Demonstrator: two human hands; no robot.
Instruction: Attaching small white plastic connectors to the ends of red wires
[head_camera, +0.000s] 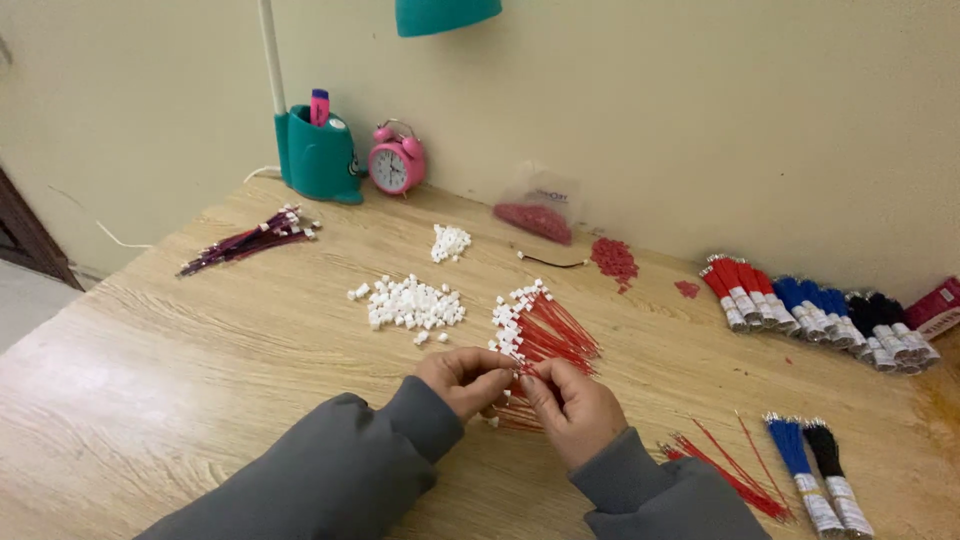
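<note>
We find both hands working together at the near centre of the light wooden table (180, 330). The left hand (468, 378) and the right hand (572, 405) are each pinched on something small held between them, apparently a thin red wire with a small white plastic connector; the piece itself is too small for us to confirm.

Just beyond the hands lies the fan of red wires already fitted with white connectors (540, 325), which we judge to be finished work. To its left sits the loose pile of small white plastic connectors (410, 303), with a smaller white heap (449, 242) farther back. To the near right lie loose bare red wires (725, 465), beside a blue wire bundle (795, 455) and a black wire bundle (828, 455). A banded row of red, blue and black wire bundles (815, 310) lies at the far right, untouched. We judge the work well short of complete.

A dark wire bundle (245, 240) lies far left. Against the cream wall (700, 120) stand a teal desk lamp base (318, 155) and a pink alarm clock (396, 163).
</note>
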